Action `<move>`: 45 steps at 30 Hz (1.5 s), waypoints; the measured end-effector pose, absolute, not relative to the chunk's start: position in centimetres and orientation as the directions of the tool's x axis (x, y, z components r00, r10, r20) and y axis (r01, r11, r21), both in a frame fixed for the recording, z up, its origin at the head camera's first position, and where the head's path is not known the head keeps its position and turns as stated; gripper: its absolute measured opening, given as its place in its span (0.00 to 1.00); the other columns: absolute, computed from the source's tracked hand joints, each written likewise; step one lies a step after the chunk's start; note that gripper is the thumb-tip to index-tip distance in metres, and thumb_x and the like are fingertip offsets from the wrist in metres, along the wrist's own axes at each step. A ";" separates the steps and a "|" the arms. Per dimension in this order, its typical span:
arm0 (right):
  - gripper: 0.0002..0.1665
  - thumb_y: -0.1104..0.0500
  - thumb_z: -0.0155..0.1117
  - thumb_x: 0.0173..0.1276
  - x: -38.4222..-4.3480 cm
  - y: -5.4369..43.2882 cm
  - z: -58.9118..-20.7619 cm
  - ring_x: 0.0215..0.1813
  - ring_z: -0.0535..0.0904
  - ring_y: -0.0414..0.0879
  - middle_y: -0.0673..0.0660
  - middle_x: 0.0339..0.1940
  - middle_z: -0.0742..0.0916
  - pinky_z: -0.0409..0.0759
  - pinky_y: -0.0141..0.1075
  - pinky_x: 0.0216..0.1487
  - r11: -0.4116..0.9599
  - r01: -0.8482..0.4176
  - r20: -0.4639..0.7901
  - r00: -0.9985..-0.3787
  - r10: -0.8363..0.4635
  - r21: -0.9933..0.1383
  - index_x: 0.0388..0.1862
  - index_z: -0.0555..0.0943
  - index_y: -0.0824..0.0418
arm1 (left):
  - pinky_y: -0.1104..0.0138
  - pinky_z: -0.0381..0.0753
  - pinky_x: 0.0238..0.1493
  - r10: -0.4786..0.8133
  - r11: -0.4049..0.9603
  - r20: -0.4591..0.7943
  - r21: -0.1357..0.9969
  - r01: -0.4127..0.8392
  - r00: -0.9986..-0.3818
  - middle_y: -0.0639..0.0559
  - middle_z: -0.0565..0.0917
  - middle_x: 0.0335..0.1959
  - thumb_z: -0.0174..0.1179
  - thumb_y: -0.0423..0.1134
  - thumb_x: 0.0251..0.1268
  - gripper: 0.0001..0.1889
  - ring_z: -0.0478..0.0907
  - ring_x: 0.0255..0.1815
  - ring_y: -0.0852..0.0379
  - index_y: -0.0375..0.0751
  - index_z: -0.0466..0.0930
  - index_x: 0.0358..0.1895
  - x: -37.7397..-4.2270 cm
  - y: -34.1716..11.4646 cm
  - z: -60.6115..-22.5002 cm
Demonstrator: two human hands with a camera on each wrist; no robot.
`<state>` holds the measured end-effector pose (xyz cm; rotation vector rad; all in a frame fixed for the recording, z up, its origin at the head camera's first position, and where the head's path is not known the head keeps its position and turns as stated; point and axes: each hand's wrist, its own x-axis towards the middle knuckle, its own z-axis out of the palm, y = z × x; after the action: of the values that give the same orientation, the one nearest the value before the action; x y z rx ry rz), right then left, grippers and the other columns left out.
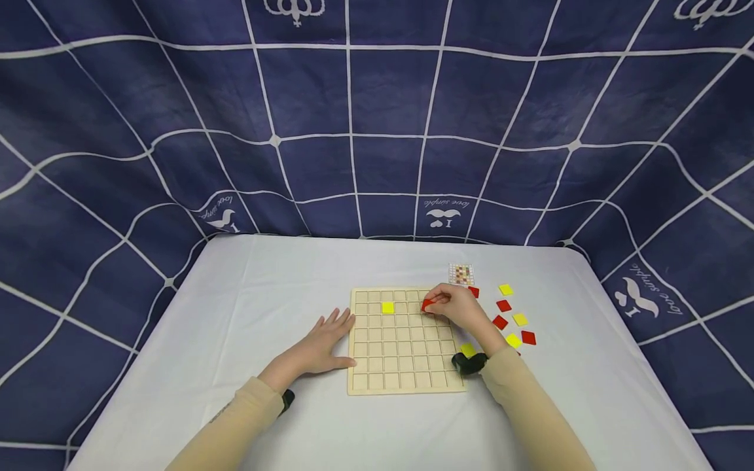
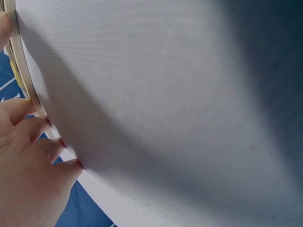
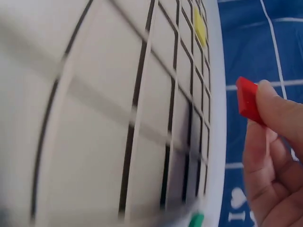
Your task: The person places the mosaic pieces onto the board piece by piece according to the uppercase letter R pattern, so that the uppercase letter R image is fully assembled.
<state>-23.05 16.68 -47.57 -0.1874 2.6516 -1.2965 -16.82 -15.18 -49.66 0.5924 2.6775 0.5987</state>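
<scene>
A pale wooden grid board (image 1: pixel 374 382) lies on the white table, with one yellow tile (image 1: pixel 387 307) in a cell of its second row. Between thumb and fingers my right hand (image 1: pixel 456 306) pinches a red square tile (image 3: pixel 248 99), held over the board's upper right part. The right wrist view shows that tile raised above the cells. My left hand (image 1: pixel 321 343) lies with spread, straight fingers along the board's left edge, its thumb and fingertips touching the edge or just beside it. Part of the board's right side is hidden under my right arm.
Right of the board lie several loose red tiles (image 1: pixel 528 337) and yellow tiles (image 1: pixel 520 319). A small printed pattern card (image 1: pixel 461 273) sits beyond the board's upper right corner. Another yellow tile (image 1: pixel 468 350) shows beside my right wrist. A dark blue checked curtain (image 1: pixel 389 163) surrounds the table.
</scene>
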 end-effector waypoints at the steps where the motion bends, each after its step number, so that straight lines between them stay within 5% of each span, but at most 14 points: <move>1: 0.09 0.60 0.75 0.59 -23.3 16.1 -47.7 0.34 0.81 0.40 0.51 0.33 0.88 0.81 0.31 0.40 0.607 -0.041 -0.101 -0.975 -0.198 -0.793 0.38 0.86 0.56 | 0.45 0.41 0.80 0.462 0.824 -0.226 0.467 0.321 -0.858 0.42 0.50 0.80 0.67 0.57 0.58 0.50 0.40 0.82 0.41 0.37 0.53 0.77 -16.8 -15.2 -49.6; 29: 0.04 0.63 0.72 0.61 -25.0 11.1 -49.4 0.37 0.79 0.44 0.52 0.35 0.85 0.81 0.38 0.44 0.729 -0.201 -0.015 -0.960 -0.278 -0.654 0.36 0.90 0.57 | 0.45 0.38 0.80 0.476 0.807 -0.226 0.495 0.321 -0.850 0.43 0.48 0.81 0.66 0.57 0.59 0.50 0.38 0.82 0.42 0.37 0.52 0.78 -16.9 -15.3 -49.9; 45: 0.12 0.59 0.68 0.66 -25.1 15.1 -47.9 0.43 0.84 0.47 0.57 0.45 0.89 0.83 0.39 0.46 0.633 -0.043 -0.074 -0.985 -0.157 -0.773 0.47 0.87 0.59 | 0.44 0.39 0.80 0.483 0.804 -0.220 0.495 0.330 -0.847 0.43 0.49 0.81 0.67 0.57 0.59 0.50 0.39 0.82 0.41 0.37 0.52 0.78 -16.9 -15.5 -50.0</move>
<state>-25.11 15.13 -47.90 -0.1670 2.7164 -1.2803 -16.92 -15.50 -49.98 0.6178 2.6542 0.6394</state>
